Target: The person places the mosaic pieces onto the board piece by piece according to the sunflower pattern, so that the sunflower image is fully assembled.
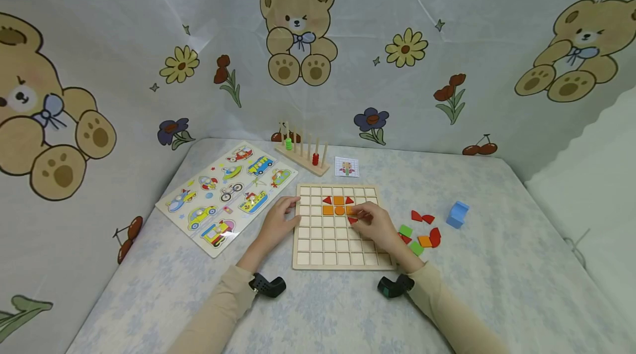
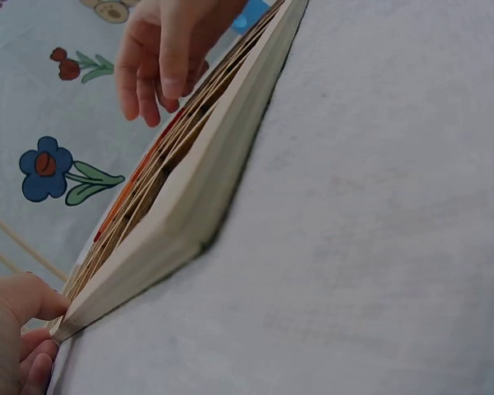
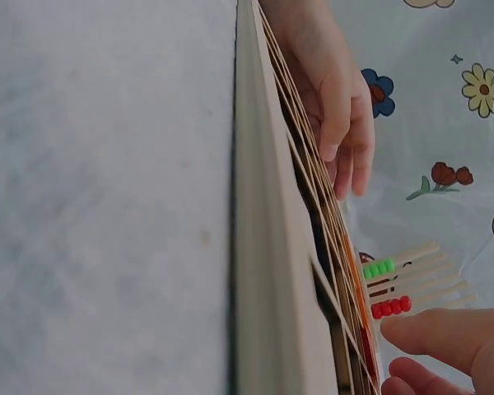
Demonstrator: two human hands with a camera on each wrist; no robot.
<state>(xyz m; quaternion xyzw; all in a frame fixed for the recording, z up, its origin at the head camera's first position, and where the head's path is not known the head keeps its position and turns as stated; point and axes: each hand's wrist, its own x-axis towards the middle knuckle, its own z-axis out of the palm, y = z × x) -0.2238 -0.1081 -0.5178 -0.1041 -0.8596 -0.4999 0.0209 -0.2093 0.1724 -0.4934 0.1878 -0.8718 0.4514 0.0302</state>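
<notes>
A wooden grid board (image 1: 318,244) lies flat, with orange and red pieces set in its cells, among them an orange circle (image 1: 339,211) and an orange square (image 1: 338,200). My left hand (image 1: 277,218) rests at the board's left edge, thumb and forefinger apart along it. Over the right part of the grid is my right hand (image 1: 375,226), its fingertips beside an orange piece (image 1: 350,210) and a red triangle (image 1: 352,220). The left wrist view shows this right hand (image 2: 169,53) with fingers pointing down and no piece visible between them.
Loose red pieces (image 1: 435,237) and green pieces (image 1: 406,230) lie right of the board, near a blue block (image 1: 457,214). A picture puzzle board (image 1: 203,243) is at left. Behind stand a peg rack (image 1: 300,158) with beads and a pattern card (image 1: 346,167).
</notes>
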